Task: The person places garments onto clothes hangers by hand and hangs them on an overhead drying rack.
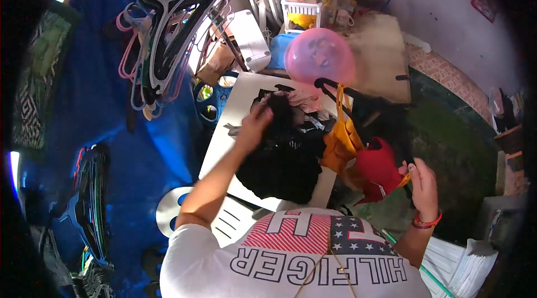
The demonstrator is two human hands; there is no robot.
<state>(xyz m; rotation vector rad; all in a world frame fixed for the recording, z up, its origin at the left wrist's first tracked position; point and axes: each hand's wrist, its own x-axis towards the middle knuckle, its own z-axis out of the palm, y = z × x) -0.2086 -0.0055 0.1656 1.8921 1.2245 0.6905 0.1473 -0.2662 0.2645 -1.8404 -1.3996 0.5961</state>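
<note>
On the white table (215, 155) lies a bunched black garment (279, 169). My left hand (256, 124) is closed on its upper part, slightly blurred, with the fingertips partly hidden in the dark cloth. A red and yellow strappy garment (380, 166) hangs off the table's right side from a black hanger (325, 82). My right hand (423, 186) grips this garment by a yellow strap at its right end, close to the hanger's end. A pale pink cloth (305, 100) and other small pieces lie behind the black garment.
Many hangers (168, 35) hang at upper left before a blue sheet (84, 91), with more dark hangers (92, 203) lower down. A pink balloon (320, 56) and a white basket (302, 13) stand beyond the table. White plastic chairs (456, 264) are at lower right.
</note>
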